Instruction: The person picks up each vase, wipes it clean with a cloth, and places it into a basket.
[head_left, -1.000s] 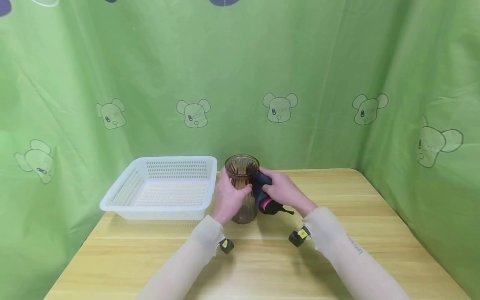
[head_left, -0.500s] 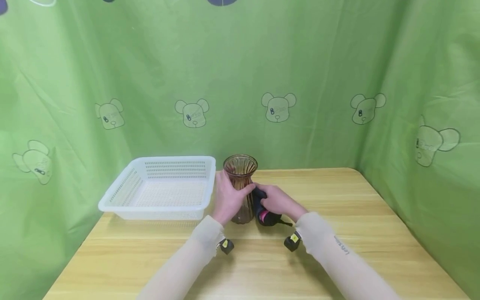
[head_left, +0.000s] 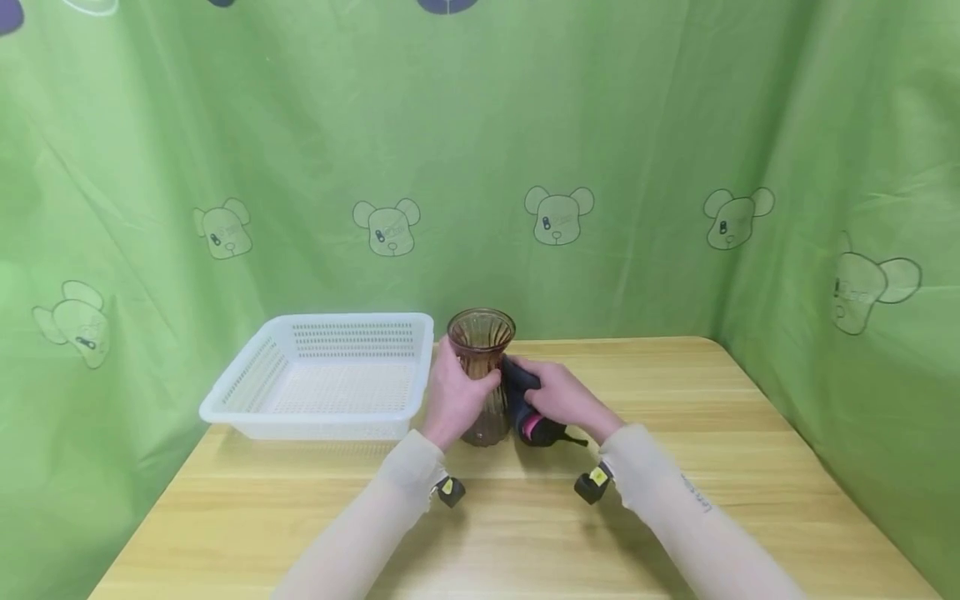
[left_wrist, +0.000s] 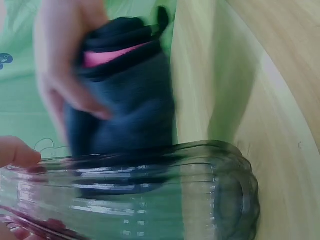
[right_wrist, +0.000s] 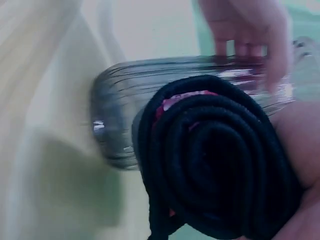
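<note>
A ribbed, brownish see-through glass vase (head_left: pixel 491 417) stands upright on the wooden table. My left hand (head_left: pixel 456 393) grips it below the flared rim, with the thumb across the near side. My right hand (head_left: pixel 561 392) holds a rolled dark cloth (head_left: pixel 521 393) against or very close to the vase's right side. In the left wrist view, the cloth (left_wrist: pixel 132 107) is dark blue with black edging and a strip of pink. The right wrist view shows the coiled end of the roll (right_wrist: pixel 215 160), with a loose strap hanging from it. Whether cloth and glass touch is hard to tell.
A white perforated plastic basket (head_left: pixel 315 429) sits to the left of the vase, close to my left hand. Bare wooden tabletop (head_left: pixel 675 400) extends to the right and in front. A green curtain (head_left: pixel 480 150) with bear-head prints hangs behind and at both sides.
My right hand and the cloth went down along the vase's side, then came partway back up. My left hand keeps its grip, and the vase has stayed almost in place.
</note>
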